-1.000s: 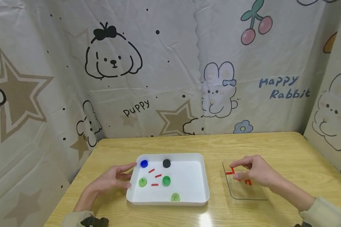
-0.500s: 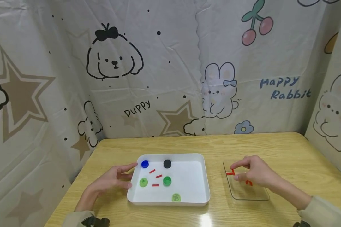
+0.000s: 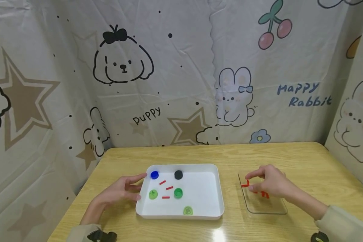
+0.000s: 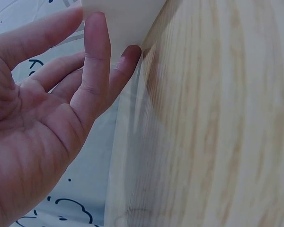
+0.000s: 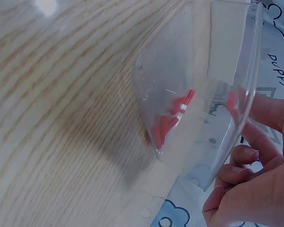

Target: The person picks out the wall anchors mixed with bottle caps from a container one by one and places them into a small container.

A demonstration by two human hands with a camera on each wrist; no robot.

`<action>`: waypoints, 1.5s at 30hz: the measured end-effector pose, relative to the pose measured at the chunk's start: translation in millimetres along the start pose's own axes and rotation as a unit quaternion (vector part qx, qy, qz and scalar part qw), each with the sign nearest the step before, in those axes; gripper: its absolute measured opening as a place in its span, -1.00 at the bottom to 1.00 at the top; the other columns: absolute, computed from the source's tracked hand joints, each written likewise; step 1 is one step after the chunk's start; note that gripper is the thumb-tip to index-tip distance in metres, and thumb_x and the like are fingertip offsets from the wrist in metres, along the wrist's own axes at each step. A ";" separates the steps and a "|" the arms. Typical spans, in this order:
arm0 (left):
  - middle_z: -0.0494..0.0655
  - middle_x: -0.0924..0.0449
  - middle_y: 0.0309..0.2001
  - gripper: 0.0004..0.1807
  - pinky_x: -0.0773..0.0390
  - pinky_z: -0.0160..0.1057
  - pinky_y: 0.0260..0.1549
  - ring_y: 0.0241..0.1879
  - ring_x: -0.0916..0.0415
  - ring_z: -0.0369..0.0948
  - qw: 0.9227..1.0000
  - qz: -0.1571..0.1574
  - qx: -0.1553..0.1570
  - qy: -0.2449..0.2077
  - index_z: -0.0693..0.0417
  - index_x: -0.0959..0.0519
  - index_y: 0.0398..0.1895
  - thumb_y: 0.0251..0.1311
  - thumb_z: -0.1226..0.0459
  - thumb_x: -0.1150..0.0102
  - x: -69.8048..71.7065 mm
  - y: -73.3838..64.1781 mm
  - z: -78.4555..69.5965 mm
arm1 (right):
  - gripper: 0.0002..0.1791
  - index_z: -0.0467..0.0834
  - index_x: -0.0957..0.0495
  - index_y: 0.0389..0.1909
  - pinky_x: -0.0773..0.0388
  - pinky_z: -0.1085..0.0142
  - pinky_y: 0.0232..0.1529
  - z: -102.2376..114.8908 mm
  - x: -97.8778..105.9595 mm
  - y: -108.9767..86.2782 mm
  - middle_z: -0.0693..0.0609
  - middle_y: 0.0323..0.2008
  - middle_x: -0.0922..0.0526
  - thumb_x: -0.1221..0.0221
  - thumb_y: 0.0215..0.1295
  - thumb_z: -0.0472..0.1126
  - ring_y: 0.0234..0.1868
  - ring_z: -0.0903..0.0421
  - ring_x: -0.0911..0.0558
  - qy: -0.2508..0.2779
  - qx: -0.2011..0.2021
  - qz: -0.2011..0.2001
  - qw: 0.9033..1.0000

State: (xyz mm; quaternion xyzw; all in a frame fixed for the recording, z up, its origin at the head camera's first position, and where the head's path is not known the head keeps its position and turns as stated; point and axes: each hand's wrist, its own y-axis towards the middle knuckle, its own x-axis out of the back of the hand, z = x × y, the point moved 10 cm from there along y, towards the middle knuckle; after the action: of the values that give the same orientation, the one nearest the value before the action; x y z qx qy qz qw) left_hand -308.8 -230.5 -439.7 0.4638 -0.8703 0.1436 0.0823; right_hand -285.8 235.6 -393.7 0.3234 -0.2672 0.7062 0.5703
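Note:
My left hand (image 3: 121, 191) touches the left wall of a white tray (image 3: 199, 191), thumb and fingers spread along it; its fingers are fairly straight in the left wrist view. In the tray lie a blue cap (image 3: 154, 174), a black cap (image 3: 178, 174), a green cap (image 3: 178, 193), two light green round pieces (image 3: 153, 194) and three short red sticks (image 3: 166, 197). Over a clear plastic box (image 3: 269, 213), my right hand (image 3: 272, 181) pinches a small red stick (image 5: 232, 102) between thumb and index finger. Several more red sticks (image 5: 165, 128) lie at the box's bottom.
Both containers stand on a wood-grain table (image 3: 230, 154), with bare wood between them. Behind and beside it hangs a printed curtain (image 3: 181, 101). A bright reflection shows near the table's front.
Both hands stay nearly in place. The red sticks by my right fingertips and those under that hand look slightly shifted. The whole head view has drifted a little.

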 end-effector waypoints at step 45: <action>0.27 -0.04 0.62 -0.04 -0.48 0.06 0.30 0.45 -0.31 0.29 1.000 -0.004 0.016 0.005 0.30 -0.15 0.64 0.24 0.38 -0.46 1.0 -0.8 3.1 | -0.89 -0.04 -0.83 -0.30 -0.36 0.28 -0.36 137.0 -48.4 37.6 0.14 -0.52 -0.42 -0.53 0.17 -0.28 -0.41 0.15 -0.38 -0.012 0.182 0.055 0.982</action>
State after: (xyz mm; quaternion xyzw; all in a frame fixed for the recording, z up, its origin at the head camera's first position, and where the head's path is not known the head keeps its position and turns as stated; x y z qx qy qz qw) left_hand -308.8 -232.7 -442.2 0.4677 -0.8658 0.1594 0.0794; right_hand -295.0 94.9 -342.2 0.4151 -0.1583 0.7692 0.4594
